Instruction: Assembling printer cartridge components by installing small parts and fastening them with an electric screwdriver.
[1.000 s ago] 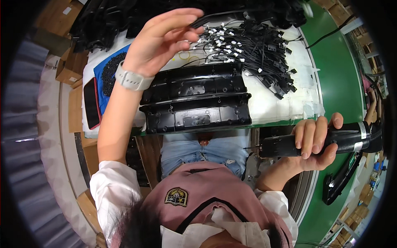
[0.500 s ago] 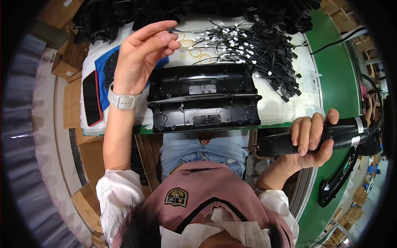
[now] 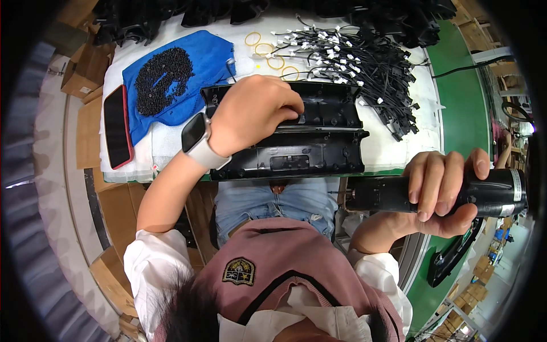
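My left hand is over the farther of two long black plastic housings, fingers bent down and closed. A thin dark cable with a pale end sticks out behind the knuckles, seemingly held in this hand; the fingertips are hidden. The nearer black housing lies along the table's front edge, hollow side up. My right hand is wrapped round a black electric screwdriver off the front edge, its bit pointing left.
A heap of black cables with white connectors lies back right, beside several yellow rubber bands. Small black screws cover a blue cloth at left, next to a phone. Another black part lies on the green surface.
My left hand has come down and toward me from the far side, turning over onto the farther housing. The screwdriver has shifted slightly, still gripped by my right hand.
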